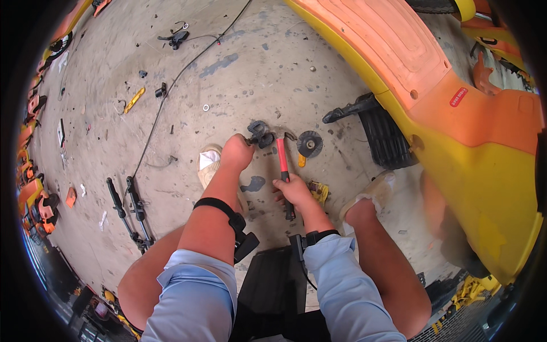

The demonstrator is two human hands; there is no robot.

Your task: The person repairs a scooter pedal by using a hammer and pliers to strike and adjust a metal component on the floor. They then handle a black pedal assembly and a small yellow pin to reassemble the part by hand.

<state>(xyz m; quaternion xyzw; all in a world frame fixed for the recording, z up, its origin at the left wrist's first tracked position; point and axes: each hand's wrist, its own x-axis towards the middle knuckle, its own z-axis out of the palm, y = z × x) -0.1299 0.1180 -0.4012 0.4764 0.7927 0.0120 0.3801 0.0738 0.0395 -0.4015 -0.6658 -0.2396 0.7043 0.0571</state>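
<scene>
A small dark part [260, 133] sits at the heart of the scene, low over the concrete floor [188, 134], gripped by a person's left hand [237, 152], whose fingers are curled into a fist. Just beside it is the head of a hammer [282, 155] (whether the 2 touch is hard to tell), with the right hand [295, 191] wrapped around the lower handle. Right of the hammer head lies a round black disc [310, 142], a small yellow piece [302, 161] just below it. Farther right, a black ribbed part [387, 134] sits beside a large orange-and-yellow body shell [478, 176]. To the left, a black cable [152, 126] crosses the floor between a yellow strip [134, 100] and a pale washer [206, 108], while 2 black rods [137, 200] lie near the person's knee.
</scene>
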